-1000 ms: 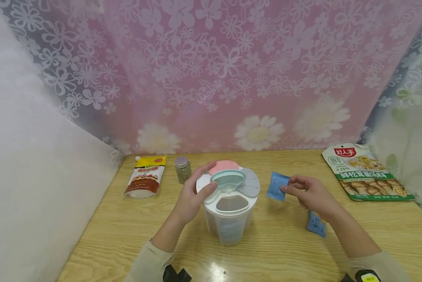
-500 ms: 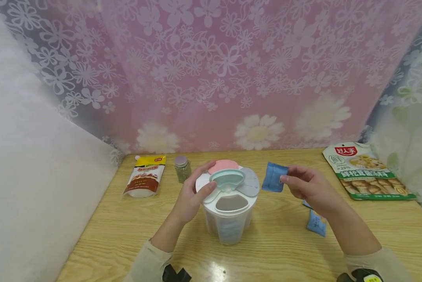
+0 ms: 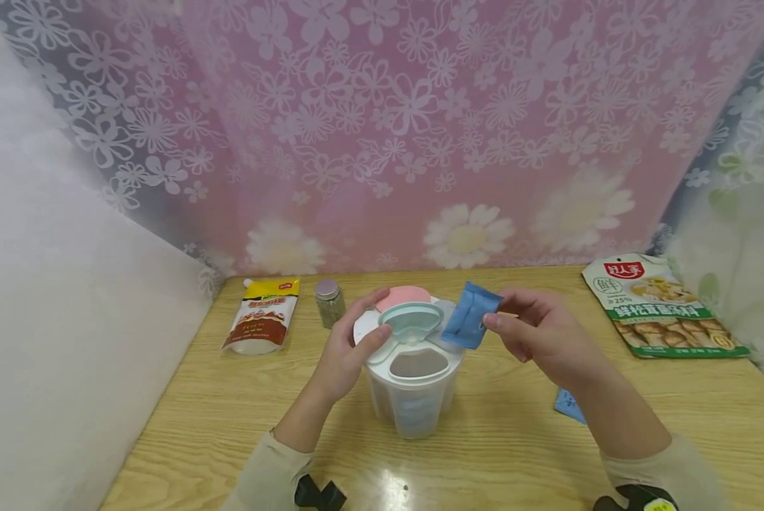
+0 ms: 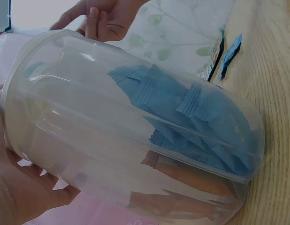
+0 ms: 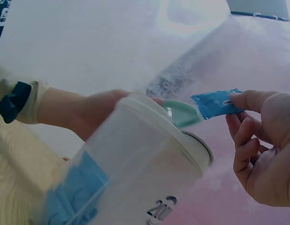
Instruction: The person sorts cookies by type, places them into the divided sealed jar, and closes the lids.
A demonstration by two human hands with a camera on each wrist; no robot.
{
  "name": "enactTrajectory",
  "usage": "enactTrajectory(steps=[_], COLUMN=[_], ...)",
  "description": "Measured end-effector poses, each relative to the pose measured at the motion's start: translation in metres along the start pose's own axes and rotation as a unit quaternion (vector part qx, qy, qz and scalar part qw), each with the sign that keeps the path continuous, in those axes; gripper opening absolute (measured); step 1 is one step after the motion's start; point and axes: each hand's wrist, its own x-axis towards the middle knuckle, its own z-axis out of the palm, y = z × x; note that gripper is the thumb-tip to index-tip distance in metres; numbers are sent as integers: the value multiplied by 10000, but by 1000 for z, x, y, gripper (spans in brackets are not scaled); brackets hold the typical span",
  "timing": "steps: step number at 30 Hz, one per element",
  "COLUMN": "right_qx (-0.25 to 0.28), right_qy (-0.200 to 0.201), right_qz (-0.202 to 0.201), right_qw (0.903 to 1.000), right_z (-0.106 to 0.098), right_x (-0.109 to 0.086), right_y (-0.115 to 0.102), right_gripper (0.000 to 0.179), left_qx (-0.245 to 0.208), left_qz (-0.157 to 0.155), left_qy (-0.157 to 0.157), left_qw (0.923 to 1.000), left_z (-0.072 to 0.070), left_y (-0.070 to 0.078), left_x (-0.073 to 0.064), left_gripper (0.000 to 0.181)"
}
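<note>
A clear sectioned storage canister (image 3: 418, 408) stands on the table, its white top carrying pink, mint and grey flaps. The mint flap (image 3: 411, 321) is raised, with the front opening uncovered. My left hand (image 3: 346, 355) grips the canister's rim from the left, thumb over the top. Between thumb and fingers, my right hand (image 3: 547, 337) pinches a small blue packet (image 3: 472, 316), which overlaps the top's right edge in the head view. Inside the canister, blue packets (image 4: 206, 122) fill the bottom of one section and orange-brown packets (image 4: 192, 180) lie in another.
Another blue packet (image 3: 569, 406) lies on the table, partly hidden beneath my right forearm. Behind to the left are a spouted pouch (image 3: 260, 318) and a small glass jar (image 3: 330, 305). A mushroom-pictured bag (image 3: 665, 309) lies at the right.
My right hand has carried the blue packet left and slightly up, from beside the canister to over its top's right side. My left hand keeps its grip on the rim.
</note>
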Motion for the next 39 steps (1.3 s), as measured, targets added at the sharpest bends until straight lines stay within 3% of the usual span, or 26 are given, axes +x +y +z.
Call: enactTrajectory(steps=[7,14,22,31,39], right_qx=[-1022,-1238,-1599,-1484,-1186], right_qy=[-153,-290,-501,-763,-725], right_qz=[65,-163,336,84,259], right_qw=[9946,9917,9853,9859,9900], right_z=[32,52,49,44,31], right_x=[0,1,-1,-1,-3], right_y=[-10,-6,0,4,5], right_gripper=[17,17,13,16,18], left_qx=[-79,7,-11,51,12], left_qz=[16,-34,-11,-6,-73], left_qy=[-31,21,6,28,54], left_qw=[10000,10000,10000,10000,10000], left_z=[0,-1,1,0,0], left_y=[-1,-2,0,0,3], left_x=[1,-1,0,0,-1], left_gripper=[55,55,54,55,55])
